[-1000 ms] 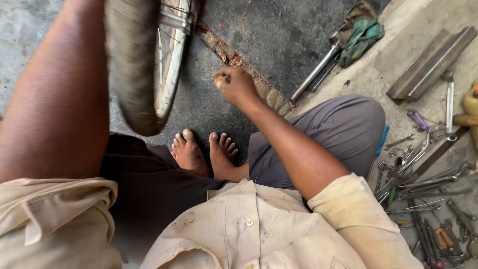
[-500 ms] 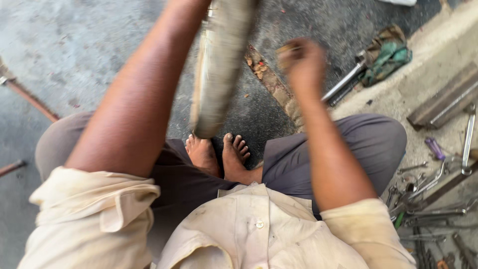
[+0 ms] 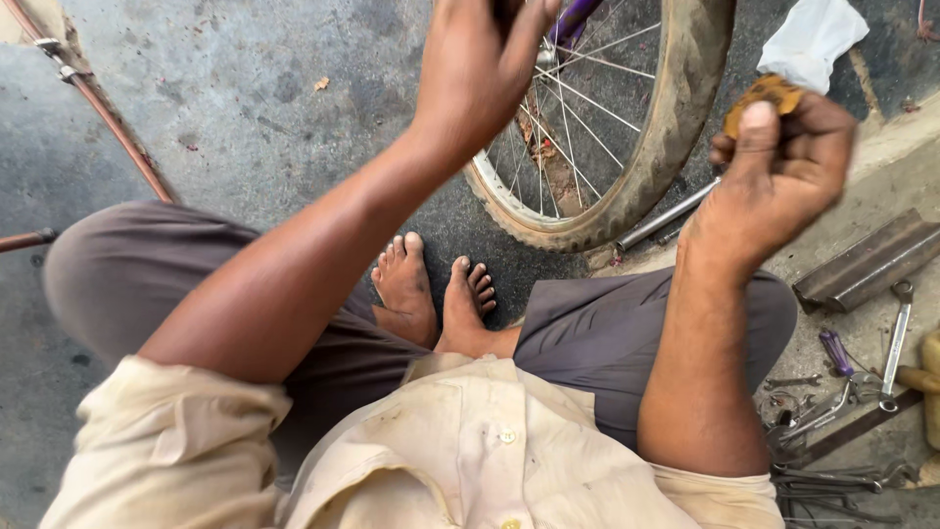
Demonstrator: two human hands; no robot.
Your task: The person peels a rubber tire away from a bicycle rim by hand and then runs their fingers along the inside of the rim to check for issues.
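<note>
Nearest, below the right hand's forearm, a scatter of grey metal spanners and hand tools (image 3: 842,460) lies on the concrete, with a purple-handled screwdriver (image 3: 835,351) and a long silver ring spanner (image 3: 896,338) just beyond. The right hand (image 3: 778,167) is raised and closed – thumb pressed against curled fingers – around a small worn yellow-brown piece (image 3: 762,96), what it is I cannot tell. Left of it stands the dusty spoked bicycle wheel with a tan tyre (image 3: 666,118), a silver metal tube (image 3: 666,216) lying at its foot. Farther up, the left hand (image 3: 475,69) reaches to the wheel's hub, fingers bent – whether it grips anything cannot be told
</note>
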